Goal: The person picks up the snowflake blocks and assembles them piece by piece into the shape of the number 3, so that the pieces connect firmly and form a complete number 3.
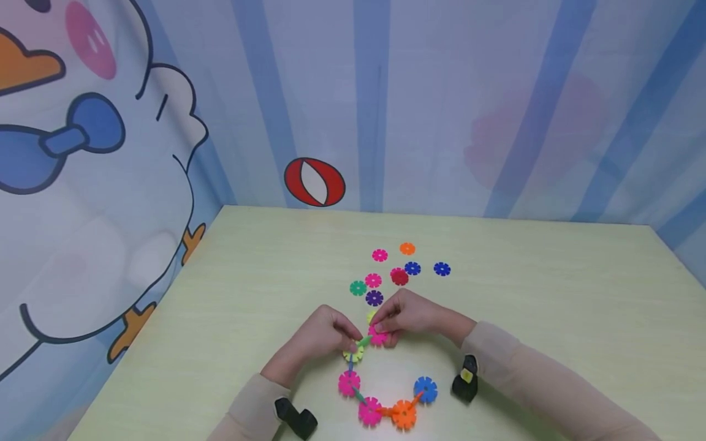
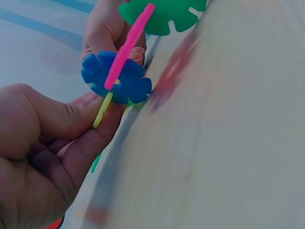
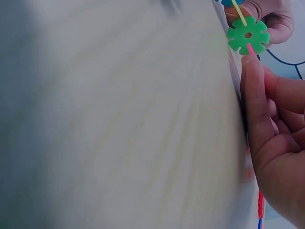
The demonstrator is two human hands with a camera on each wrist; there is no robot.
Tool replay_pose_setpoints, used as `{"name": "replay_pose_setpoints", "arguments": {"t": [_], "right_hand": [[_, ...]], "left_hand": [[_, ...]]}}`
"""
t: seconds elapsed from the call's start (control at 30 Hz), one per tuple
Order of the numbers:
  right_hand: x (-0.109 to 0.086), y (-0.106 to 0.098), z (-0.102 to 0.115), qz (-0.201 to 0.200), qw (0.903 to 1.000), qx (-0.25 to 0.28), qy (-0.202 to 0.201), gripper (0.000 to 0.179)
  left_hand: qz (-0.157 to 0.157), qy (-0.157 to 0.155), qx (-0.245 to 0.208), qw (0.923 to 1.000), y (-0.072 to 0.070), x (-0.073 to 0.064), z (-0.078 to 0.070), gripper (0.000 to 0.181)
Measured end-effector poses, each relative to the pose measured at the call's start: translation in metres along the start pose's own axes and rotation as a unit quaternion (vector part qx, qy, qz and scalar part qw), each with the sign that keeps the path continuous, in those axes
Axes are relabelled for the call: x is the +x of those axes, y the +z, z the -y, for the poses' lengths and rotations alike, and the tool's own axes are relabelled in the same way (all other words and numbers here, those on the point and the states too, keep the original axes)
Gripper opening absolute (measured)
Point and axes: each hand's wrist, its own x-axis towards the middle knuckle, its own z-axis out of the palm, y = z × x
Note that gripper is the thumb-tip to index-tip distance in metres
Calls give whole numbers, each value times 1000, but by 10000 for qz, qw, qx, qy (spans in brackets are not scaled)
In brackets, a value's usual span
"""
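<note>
A curved chain of notched plastic snowflake discs lies before me in the head view, linked edge to slot. My left hand [image 1: 322,334] pinches the yellow disc [image 1: 353,353] near the chain's far end; the left wrist view shows that disc edge-on between thumb and finger, beside a blue disc [image 2: 102,76]. With thumb and fingertips, my right hand [image 1: 413,315] holds a pink disc [image 1: 377,336]. Between the hands is a green disc [image 3: 249,35], and the pink disc's edge sits at its slot in the right wrist view. A blue disc [image 1: 425,389] forms the other end, joined through orange and pink discs.
Several loose discs lie beyond the hands, among them a purple disc [image 1: 374,298], a green disc [image 1: 358,288], a red disc [image 1: 399,277] and an orange disc [image 1: 407,248]. A yellow disc [image 1: 372,316] is partly hidden by the right hand. Printed curtain hangs behind the pale table [image 1: 551,275].
</note>
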Motion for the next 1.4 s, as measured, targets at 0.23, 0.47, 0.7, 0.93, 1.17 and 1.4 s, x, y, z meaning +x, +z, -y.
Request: {"name": "replay_pose_setpoints", "arguments": {"t": [0.23,0.47,0.7,0.93,1.17,1.4], "right_hand": [[1,3,-1,-31,10000,64,14,17],[2,5,-2,-67,9999,124,35,17],[2,2,0,70,9998,-147,77,16],[4,0,3,387,9976,-569,-92,17],[4,1,10,545,9975,-448,-60,22],[5,-1,16,493,9969,-567,-239,24]], "left_hand": [[-98,-110,85,9999,1,1,1,11],[-136,-130,132,9997,2,1,1,11],[123,-89,79,9999,-1,1,2,12],[945,-38,-462,9944,-10,1,5,24],[957,-133,-686,9930,-11,2,8,28],[514,-216,-322,9979,-5,3,2,24]]}}
